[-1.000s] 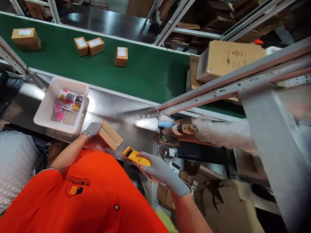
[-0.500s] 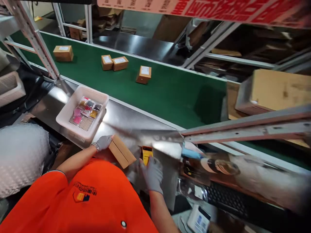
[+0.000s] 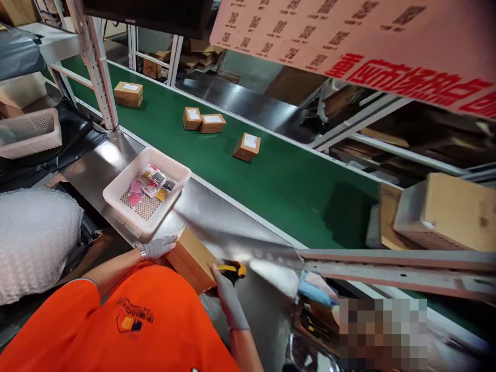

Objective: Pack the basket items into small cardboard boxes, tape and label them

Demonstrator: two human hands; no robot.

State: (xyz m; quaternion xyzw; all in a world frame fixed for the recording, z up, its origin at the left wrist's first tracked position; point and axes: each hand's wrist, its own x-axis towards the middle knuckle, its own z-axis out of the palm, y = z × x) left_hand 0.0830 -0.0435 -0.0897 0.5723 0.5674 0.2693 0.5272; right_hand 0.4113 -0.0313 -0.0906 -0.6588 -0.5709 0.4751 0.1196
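A brown cardboard box [image 3: 191,256] is tilted in front of my orange shirt. My gloved left hand [image 3: 160,247] grips its left end. At its right end my gloved right hand [image 3: 225,289] is closed around a yellow-and-black hand tool [image 3: 233,270], which sticks out past the fingers; its exact kind is unclear. The fingertips of that hand are close to the box, and I cannot tell whether they touch it. Below both hands lies a shiny metal worktop [image 3: 263,299].
A pale plastic basket [image 3: 176,199] with several small coloured packets stands left of the box. Labelled cartons [image 3: 247,147] sit on the green conveyor [image 3: 287,188]. Metal posts [image 3: 103,72] flank the bench, and bubble wrap [image 3: 36,243] bulges at left. A blurred person is at lower right.
My right hand has brought the yellow-and-black tool from the worktop to the box's right end. The left hand keeps its hold on the box. The camera view has shifted.
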